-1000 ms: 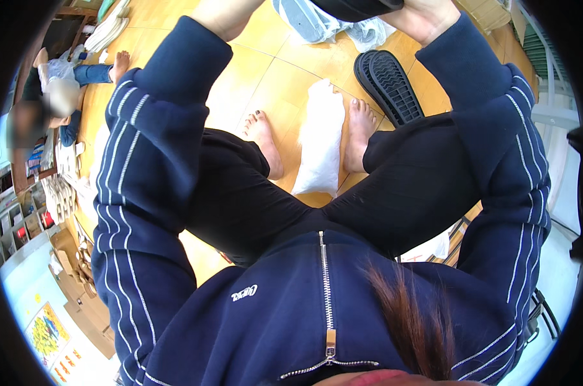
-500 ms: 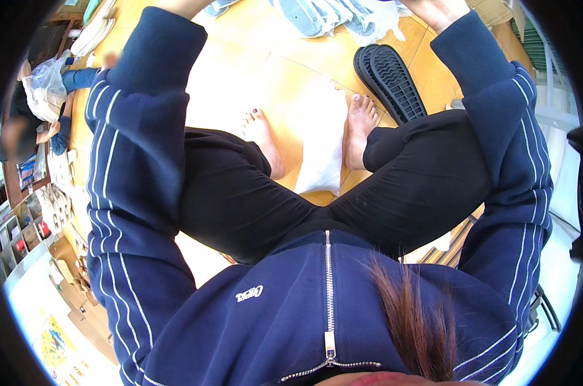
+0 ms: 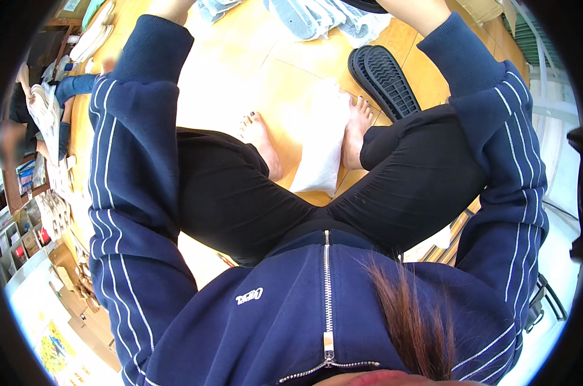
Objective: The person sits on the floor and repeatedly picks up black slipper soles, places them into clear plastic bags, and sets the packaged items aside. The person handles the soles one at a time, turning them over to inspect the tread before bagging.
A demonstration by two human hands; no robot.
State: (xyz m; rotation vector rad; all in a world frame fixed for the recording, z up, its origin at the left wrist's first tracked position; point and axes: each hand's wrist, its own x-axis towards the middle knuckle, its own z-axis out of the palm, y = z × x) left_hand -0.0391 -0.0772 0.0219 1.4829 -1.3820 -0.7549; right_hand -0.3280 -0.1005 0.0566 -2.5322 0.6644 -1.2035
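Only the wrist and heel of my left hand (image 3: 169, 9) show at the top edge, and its fingers are out of the picture. My right hand (image 3: 420, 11) is cut off in the same way. Just left of it, the edge of a black curved thing (image 3: 367, 5) shows; whether the hand grips it is hidden. Below my right hand, overlapping black shoe soles (image 3: 389, 80) with a treaded face lie on the floor. Grey-blue soles in clear plastic bags (image 3: 307, 19) lie ahead between my hands.
A white, pillow-like bundle (image 3: 320, 141) lies on the wooden floor (image 3: 265, 77) between my bare feet. Another person (image 3: 44, 122) sits at far left, holding pale soles. Cardboard (image 3: 481, 9) is at upper right, shelving (image 3: 18, 235) at left.
A black curved edge has come into view beside my right hand. Both forearms have shifted slightly left in the picture. At far left, pale soles now show where the other person held clear plastic.
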